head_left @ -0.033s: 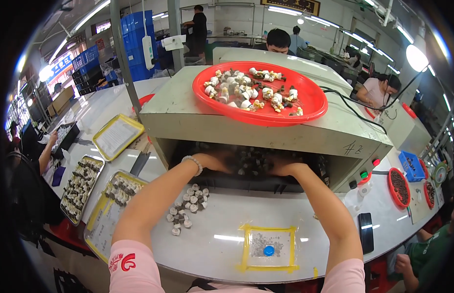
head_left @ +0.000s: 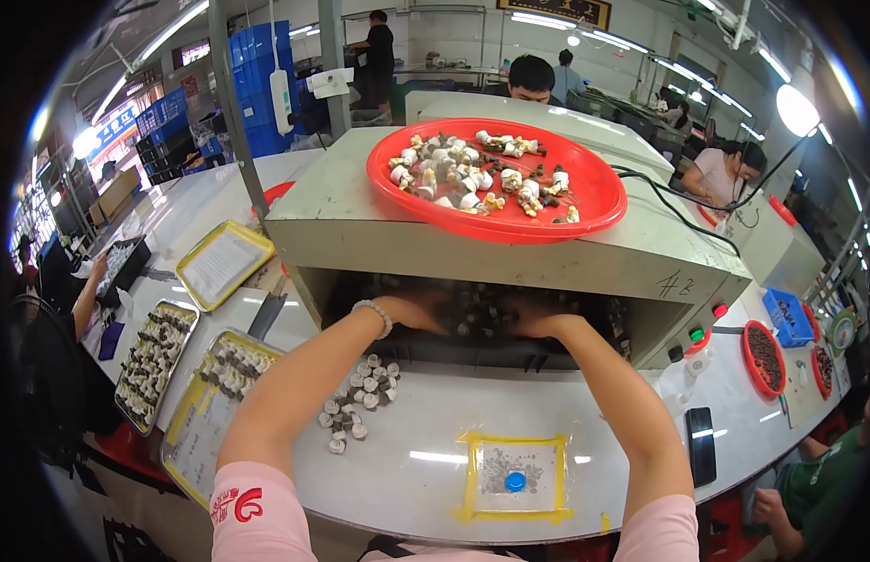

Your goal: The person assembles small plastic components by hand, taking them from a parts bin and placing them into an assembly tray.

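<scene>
Both forearms reach into the dark opening of a pale grey-green metal cabinet (head_left: 360, 234). My left hand (head_left: 414, 311), below a beaded bracelet (head_left: 372, 317), is at the left of a dark heap of small pieces (head_left: 472, 314). On the heap's other side is my right hand (head_left: 540, 323). Shadow and blur hide the fingers of both hands, so I cannot tell whether they grip anything. On the cabinet stands a red round tray (head_left: 594, 211) with white-and-dark capped pieces (head_left: 468, 173). Similar loose pieces (head_left: 365, 393) lie on the white table beside my left forearm.
Yellow-rimmed trays (head_left: 224, 267) and a metal tray of pieces (head_left: 159, 361) are at left. A yellow-taped square (head_left: 519, 515) with a blue cap (head_left: 516, 481) lies in front. A phone (head_left: 701, 447), a bottle (head_left: 680, 382) and a red basin (head_left: 765, 359) stand right. Co-workers sit around.
</scene>
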Available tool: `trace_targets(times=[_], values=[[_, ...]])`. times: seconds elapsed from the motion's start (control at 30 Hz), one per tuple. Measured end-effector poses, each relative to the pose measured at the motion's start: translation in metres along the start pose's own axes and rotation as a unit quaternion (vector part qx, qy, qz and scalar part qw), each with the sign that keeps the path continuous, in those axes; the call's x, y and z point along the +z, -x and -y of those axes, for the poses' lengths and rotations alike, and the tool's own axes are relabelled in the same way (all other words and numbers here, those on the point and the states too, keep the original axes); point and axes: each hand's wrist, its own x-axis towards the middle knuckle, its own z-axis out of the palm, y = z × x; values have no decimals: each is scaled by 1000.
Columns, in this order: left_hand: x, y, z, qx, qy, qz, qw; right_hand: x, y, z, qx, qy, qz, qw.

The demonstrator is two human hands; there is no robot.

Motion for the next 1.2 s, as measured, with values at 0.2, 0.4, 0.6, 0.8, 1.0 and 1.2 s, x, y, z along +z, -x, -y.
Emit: trace_targets(times=[0.2, 0.4, 0.6, 0.8, 1.0, 1.2], values=[[21, -34, -36, 155, 42, -37, 986, -8, 15, 9, -48, -70, -12, 996], [18, -38, -26, 129, 88, -14, 988, -8, 61, 20, -4, -126, -150, 981], [19, -44, -29, 28, 15, -16, 999, 42, 209, -2, 22, -132, -405, 904], [14, -42, -32, 21, 41, -3, 999, 115, 370, -103, 344, -45, -487, 802], [24, -31, -40, -4, 74, -79, 994, 157, 406, -146, 474, -99, -380, 788], [38, 16, -82, 16, 113, -274, 955, 166, 398, -157, 458, -49, -388, 798]])
